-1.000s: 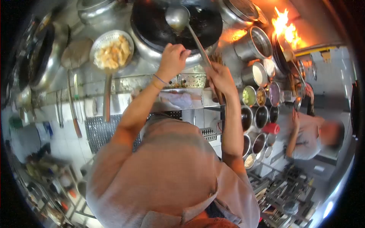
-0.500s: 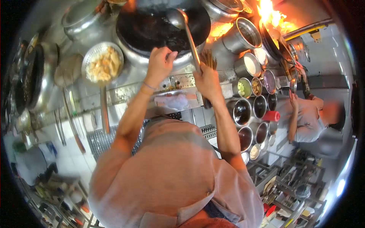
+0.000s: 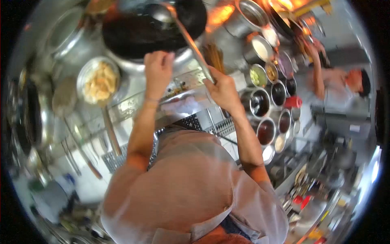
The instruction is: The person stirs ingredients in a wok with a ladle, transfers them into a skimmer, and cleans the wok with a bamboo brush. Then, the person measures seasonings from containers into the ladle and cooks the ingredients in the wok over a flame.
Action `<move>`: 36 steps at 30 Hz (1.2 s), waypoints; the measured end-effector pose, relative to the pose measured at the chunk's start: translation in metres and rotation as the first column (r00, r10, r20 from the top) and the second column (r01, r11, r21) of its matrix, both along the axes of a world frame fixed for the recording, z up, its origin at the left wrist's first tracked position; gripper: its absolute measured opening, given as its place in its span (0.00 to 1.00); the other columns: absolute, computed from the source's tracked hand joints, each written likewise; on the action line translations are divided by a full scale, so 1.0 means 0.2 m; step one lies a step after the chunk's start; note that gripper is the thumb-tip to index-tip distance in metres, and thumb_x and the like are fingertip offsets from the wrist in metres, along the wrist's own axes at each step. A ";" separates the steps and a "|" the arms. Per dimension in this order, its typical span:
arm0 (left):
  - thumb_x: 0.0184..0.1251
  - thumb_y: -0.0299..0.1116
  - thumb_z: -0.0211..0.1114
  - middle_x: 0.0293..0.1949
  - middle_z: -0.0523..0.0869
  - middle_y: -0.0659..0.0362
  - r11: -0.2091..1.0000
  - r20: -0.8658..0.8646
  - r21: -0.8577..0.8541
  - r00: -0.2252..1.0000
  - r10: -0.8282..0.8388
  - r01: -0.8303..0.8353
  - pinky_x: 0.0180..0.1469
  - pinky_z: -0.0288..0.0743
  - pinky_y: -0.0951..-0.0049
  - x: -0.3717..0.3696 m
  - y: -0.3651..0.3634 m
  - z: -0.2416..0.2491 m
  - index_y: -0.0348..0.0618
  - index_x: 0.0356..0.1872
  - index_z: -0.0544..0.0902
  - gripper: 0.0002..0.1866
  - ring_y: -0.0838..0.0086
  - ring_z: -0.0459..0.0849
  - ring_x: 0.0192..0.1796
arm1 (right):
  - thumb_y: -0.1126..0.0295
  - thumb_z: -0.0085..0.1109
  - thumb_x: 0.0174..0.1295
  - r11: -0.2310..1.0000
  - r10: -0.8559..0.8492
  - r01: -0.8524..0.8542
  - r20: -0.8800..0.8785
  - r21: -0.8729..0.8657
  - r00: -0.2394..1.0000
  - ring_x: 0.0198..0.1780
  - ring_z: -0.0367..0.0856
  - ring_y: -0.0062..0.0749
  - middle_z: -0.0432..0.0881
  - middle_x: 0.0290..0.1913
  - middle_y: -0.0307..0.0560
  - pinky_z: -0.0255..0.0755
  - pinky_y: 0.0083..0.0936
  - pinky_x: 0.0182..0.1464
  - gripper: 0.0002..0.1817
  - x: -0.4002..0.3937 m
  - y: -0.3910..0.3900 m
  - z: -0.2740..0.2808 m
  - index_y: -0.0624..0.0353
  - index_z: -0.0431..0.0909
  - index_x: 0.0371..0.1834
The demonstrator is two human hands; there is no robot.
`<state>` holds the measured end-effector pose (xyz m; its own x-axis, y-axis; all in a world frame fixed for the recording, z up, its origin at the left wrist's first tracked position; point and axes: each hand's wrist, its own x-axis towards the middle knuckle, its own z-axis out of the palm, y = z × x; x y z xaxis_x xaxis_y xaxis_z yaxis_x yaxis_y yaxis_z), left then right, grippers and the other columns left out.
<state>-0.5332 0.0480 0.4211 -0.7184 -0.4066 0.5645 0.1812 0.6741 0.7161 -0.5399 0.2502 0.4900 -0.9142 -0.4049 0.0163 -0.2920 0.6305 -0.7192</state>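
Observation:
My right hand [image 3: 224, 90] is wrapped round the handle of a long ladle [image 3: 188, 38]. The ladle's bowl hangs over the dark wok [image 3: 134, 38], toward its far side. At the wok's near rim is my left hand [image 3: 158, 73], blurred, its fingers curled in; what they hold, if anything, I cannot make out. Left of the wok, a perforated strainer [image 3: 84, 86] with golden fried pieces [image 3: 101, 81] rests on a metal pot. A bamboo brush [image 3: 214, 57] stands just beyond my right hand.
Several metal containers stand to the right: one with green pieces [image 3: 257, 75], others with dark liquid [image 3: 260, 102]. A lidded pot [image 3: 65, 32] is at far left, and long-handled utensils [image 3: 81, 148] hang below. Another person [image 3: 339, 83] works at the right, near flames [image 3: 284, 5].
The view has shifted, sliding the wok and strainer leftward. The ladle stays over the wok in my right hand. The flames at the right look smaller, and the other person has leaned upward in view.

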 end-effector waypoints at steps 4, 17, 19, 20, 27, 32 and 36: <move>0.64 0.29 0.63 0.35 0.83 0.54 1.000 0.060 0.010 0.998 -0.002 0.001 0.48 0.69 0.63 0.03 0.01 0.02 0.41 0.36 0.84 0.05 0.61 0.77 0.40 | 0.76 0.60 0.56 0.999 -0.039 0.039 -0.141 -0.006 0.989 0.41 0.83 0.57 0.82 0.41 0.65 0.76 0.42 0.42 0.24 0.08 0.12 -0.27 0.62 0.72 0.59; 0.73 0.34 0.55 0.35 0.79 0.56 0.504 0.030 0.764 0.758 -0.651 0.402 0.41 0.73 0.72 0.24 0.71 0.31 0.36 0.63 0.65 0.22 0.74 0.78 0.34 | 0.65 0.48 0.73 0.548 0.269 0.382 0.589 -0.745 0.763 0.24 0.74 0.17 0.73 0.24 0.36 0.70 0.20 0.25 0.17 0.53 0.37 -0.02 0.62 0.69 0.59; 0.72 0.32 0.54 0.27 0.74 0.60 0.477 0.060 0.809 0.760 -0.648 0.343 0.33 0.72 0.75 0.26 0.82 0.39 0.36 0.64 0.65 0.22 0.77 0.73 0.27 | 0.64 0.48 0.72 0.622 0.172 0.307 0.509 -0.720 0.843 0.25 0.77 0.26 0.76 0.24 0.40 0.73 0.26 0.29 0.15 0.58 0.44 0.00 0.62 0.72 0.55; 0.71 0.30 0.54 0.25 0.73 0.61 0.447 0.043 0.829 0.758 -0.650 0.337 0.29 0.69 0.76 0.25 0.84 0.41 0.36 0.65 0.65 0.23 0.78 0.72 0.24 | 0.65 0.50 0.70 0.769 0.033 0.140 0.257 -0.623 0.966 0.30 0.80 0.38 0.79 0.27 0.48 0.75 0.34 0.36 0.13 0.58 0.51 -0.04 0.62 0.77 0.49; 0.68 0.28 0.56 0.17 0.65 0.67 0.397 0.101 0.834 0.602 -0.792 0.383 0.22 0.63 0.82 0.40 0.76 0.48 0.31 0.66 0.64 0.26 0.85 0.64 0.16 | 0.68 0.54 0.61 0.600 -0.800 0.770 -0.157 -0.217 0.579 0.37 0.85 0.48 0.84 0.34 0.59 0.78 0.39 0.44 0.10 0.50 1.76 -0.15 0.61 0.85 0.35; 0.64 0.30 0.61 0.15 0.71 0.66 0.245 0.117 0.922 0.387 -0.915 0.301 0.14 0.59 0.81 0.63 0.80 0.47 0.30 0.65 0.64 0.30 0.84 0.65 0.10 | 0.66 0.57 0.55 0.275 -0.918 0.950 -0.253 0.146 0.304 0.41 0.83 0.58 0.84 0.34 0.62 0.76 0.44 0.47 0.11 0.33 2.63 -0.58 0.59 0.85 0.35; 0.64 0.31 0.62 0.15 0.70 0.66 0.318 0.223 0.914 0.346 -0.912 0.250 0.14 0.60 0.81 0.76 0.96 0.48 0.29 0.64 0.65 0.29 0.83 0.65 0.10 | 0.62 0.62 0.54 0.129 -0.991 0.990 -0.045 -0.057 0.126 0.36 0.84 0.54 0.85 0.31 0.58 0.77 0.42 0.44 0.15 0.19 2.85 -0.76 0.58 0.83 0.42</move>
<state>-0.3820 0.2394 0.5176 -0.8606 0.3783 -0.3410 -0.4164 -0.1371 0.8988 -0.5022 0.8207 0.3383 -0.5154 0.8532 0.0802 0.5425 0.3974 -0.7401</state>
